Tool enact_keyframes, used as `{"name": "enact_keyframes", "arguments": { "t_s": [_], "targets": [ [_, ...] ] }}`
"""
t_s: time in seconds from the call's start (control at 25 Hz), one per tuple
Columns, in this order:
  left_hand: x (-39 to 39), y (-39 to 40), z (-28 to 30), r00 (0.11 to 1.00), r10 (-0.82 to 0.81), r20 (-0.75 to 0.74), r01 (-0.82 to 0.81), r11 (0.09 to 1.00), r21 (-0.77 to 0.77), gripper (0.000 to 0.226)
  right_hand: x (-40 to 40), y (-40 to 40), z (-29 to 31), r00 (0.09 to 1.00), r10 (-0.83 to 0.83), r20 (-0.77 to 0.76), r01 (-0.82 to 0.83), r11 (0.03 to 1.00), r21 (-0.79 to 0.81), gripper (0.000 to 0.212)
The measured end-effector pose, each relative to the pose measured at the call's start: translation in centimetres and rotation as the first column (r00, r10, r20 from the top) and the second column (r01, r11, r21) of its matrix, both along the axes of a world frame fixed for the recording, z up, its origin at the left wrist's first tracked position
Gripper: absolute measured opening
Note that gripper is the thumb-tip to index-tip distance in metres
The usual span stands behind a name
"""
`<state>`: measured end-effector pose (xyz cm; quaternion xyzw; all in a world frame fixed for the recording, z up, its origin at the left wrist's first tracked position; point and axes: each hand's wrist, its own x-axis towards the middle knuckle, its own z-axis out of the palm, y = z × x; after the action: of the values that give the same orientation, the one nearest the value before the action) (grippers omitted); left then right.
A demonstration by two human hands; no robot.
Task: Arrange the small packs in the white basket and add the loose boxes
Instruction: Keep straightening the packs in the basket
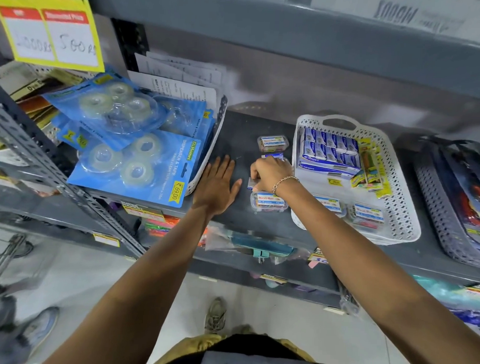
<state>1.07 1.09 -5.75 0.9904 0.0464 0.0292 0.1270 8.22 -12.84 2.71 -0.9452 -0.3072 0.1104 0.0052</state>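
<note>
The white basket [402, 187] is observed just right of the right hand [270, 173], whose fingers [257, 168] are pinched on a small box [251, 183]. The left hand [217, 189] is laid flat, fingers spread, on the shelf [240, 143].

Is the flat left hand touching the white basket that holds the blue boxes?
Apart. The head view shows the left hand flat on the dark shelf, with the right hand and loose packs between it and the white basket.
</note>
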Motion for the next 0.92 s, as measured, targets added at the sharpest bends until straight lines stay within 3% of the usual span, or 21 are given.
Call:
{"name": "enact_keyframes", "arguments": {
  "t_s": [0.12,0.2,0.28,0.36,0.48,0.56,0.72,0.92],
  "targets": [
    [0.1,0.0,0.0,1.000,0.008,0.001,-0.008,1.000,-0.016,0.063,0.2,-0.5,-0.3,0.998,-0.015,-0.061,0.020,0.997,0.078,0.027],
    [0.1,0.0,0.0,1.000,0.010,-0.002,-0.010,1.000,-0.022,0.063,0.4,-1.0,-0.1,0.963,-0.072,-0.261,0.162,0.926,0.340,0.028],
    [0.0,-0.1,0.0,1.000,0.014,0.001,-0.014,1.000,-0.024,0.063,0.9,-1.9,0.7,0.851,-0.053,-0.523,0.388,0.735,0.556,0.029],
    [0.1,-0.1,0.0,1.000,0.019,0.004,-0.019,0.999,-0.031,0.063,1.8,-3.3,1.7,0.733,0.012,-0.680,0.566,0.543,0.620,0.021],
    [0.2,-0.1,-0.2,1.000,0.025,-0.011,-0.026,0.999,-0.039,0.063,2.5,-5.9,2.2,0.547,0.144,-0.824,0.796,0.215,0.566,0.012],
    [0.3,0.1,-0.3,0.999,0.032,-0.028,-0.033,0.999,-0.029,0.064,2.4,-7.4,2.1,0.470,0.197,-0.860,0.859,0.121,0.497,0.014],
    [0.4,-0.1,-0.3,0.999,0.030,-0.035,-0.029,0.999,0.018,0.064,2.2,-11.0,1.5,0.492,0.173,-0.853,0.856,0.084,0.510,0.013],
    [0.5,0.0,-0.7,0.999,0.035,-0.001,-0.035,0.999,0.039,0.063,3.7,-15.1,1.6,0.539,-0.035,-0.841,0.830,-0.145,0.538,0.025]
  ]
}}
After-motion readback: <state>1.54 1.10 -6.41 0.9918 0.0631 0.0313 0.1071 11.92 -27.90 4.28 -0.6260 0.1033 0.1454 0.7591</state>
